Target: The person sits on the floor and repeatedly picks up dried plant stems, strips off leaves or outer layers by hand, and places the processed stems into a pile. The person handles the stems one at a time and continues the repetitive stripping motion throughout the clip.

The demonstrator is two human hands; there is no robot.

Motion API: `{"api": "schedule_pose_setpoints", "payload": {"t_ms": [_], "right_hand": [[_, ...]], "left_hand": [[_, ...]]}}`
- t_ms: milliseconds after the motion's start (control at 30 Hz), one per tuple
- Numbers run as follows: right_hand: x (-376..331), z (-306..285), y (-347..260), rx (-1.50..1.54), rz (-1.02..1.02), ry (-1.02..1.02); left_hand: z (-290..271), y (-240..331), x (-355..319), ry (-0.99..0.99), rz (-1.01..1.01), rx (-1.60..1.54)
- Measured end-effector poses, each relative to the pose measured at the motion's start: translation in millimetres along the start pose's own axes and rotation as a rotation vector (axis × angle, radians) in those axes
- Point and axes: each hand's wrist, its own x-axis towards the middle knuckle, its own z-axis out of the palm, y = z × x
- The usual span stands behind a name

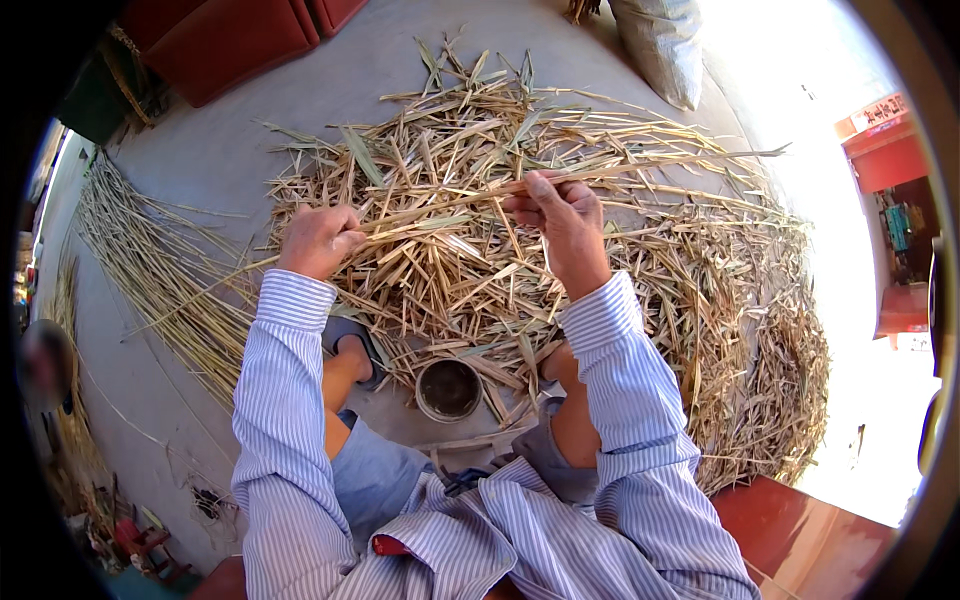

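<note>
A long, dry, straw-coloured reed stalk [440,208] stretches between my hands, slanting up to the right above a wide heap of dry leaf strips [480,265]. My left hand [318,240] is closed around its left part, and the thin end trails down past the wrist. Farther right, my right hand [562,220] pinches the stalk between thumb and fingers, its tip pointing beyond the hand. Both hands are above the heap, and the fingers of the left are partly hidden.
Between my feet stands a small round bowl [421,402] with dark contents. A bundle of long bare stalks [165,270] lies at left. At the back are red furniture [235,45] and a pale sack [665,50]. Bright light comes in at the right, near a red doorway [890,160].
</note>
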Motion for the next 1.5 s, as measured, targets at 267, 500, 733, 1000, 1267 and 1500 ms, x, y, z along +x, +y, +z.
{"api": "schedule_pose_setpoints", "payload": {"t_ms": [267, 500, 733, 1000, 1267, 1500], "right_hand": [[-6.8, -8.0, -5.3, -0.025, 0.072, -0.015], [-12.7, -5.3, -19.3, -0.029, 0.029, 0.035], [-16.5, -5.6, -8.6, 0.024, 0.101, 0.002], [-13.1, -10.4, -8.3, 0.024, 0.161, 0.091], [-5.1, -21.4, -11.2, 0.028, 0.105, 0.163], [-0.2, -27.7, -12.5, -0.04, 0.049, 0.242]], "left_hand": [[13.2, 37.2, 12.0, 0.059, 0.196, -0.243], [19.7, 81.0, 23.0, 0.021, 0.128, -0.588], [36.5, 97.4, 19.7, 0.226, 0.264, -0.41], [28.9, 101.2, 22.4, 0.471, -0.006, -0.869], [-21.6, 9.7, 20.9, 0.535, -0.185, -1.517], [-38.7, -26.8, 14.4, 0.584, -0.169, -1.981]]}}
